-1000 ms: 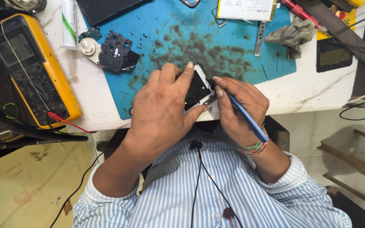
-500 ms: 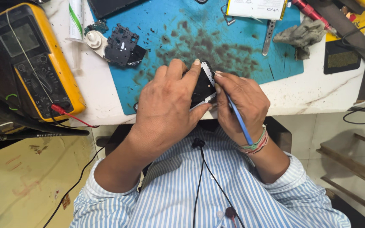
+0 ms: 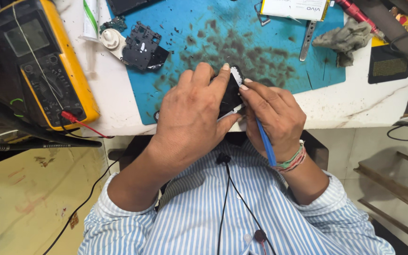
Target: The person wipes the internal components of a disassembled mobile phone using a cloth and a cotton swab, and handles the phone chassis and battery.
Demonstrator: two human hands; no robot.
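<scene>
Overhead, both hands grip a black part [image 3: 231,94], right adding a blue tool [image 3: 265,144], above stained blue mat [image 3: 279,56].

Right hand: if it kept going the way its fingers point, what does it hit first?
Right hand fingers point up-left; first contact is the small black device they already touch, held by the left hand.

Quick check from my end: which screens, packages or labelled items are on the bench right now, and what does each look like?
Multimeter: far left of the bench, yellow case, dark face, blank grey rectangular screen.
White box: top edge of the blue mat, flat, white with a yellow edge.
White tube: top left beside the multimeter, white with a green stripe.
Black patch: right of the mat, dark square with a ribbed strip.
</scene>
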